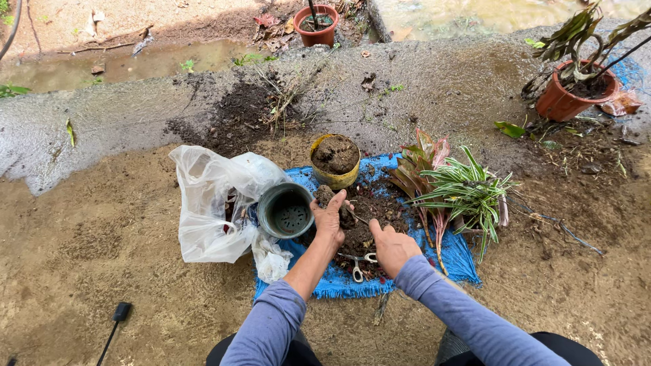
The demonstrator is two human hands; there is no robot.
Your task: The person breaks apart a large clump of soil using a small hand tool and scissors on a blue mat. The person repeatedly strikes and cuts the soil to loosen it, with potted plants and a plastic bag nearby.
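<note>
Kneeling at a blue mat [325, 281] on bare, sandy ground, open to the left and right; raised wet concrete ledge [434, 88] just behind. Left hand [330, 218] open, palm on the soil heap [369, 215], beside the rim of an empty grey pot [285, 210]. Right hand [391, 245] cupped loosely on the same heap, apart from the left. One yellow pot [335, 161] of soil, two terracotta pots [316, 24] farther off. One pair of scissors [358, 263], half buried. One white plastic bag [213, 203]. Uprooted plants [454, 190] at the mat's right edge, count unclear. Right fingertips hidden in soil.
</note>
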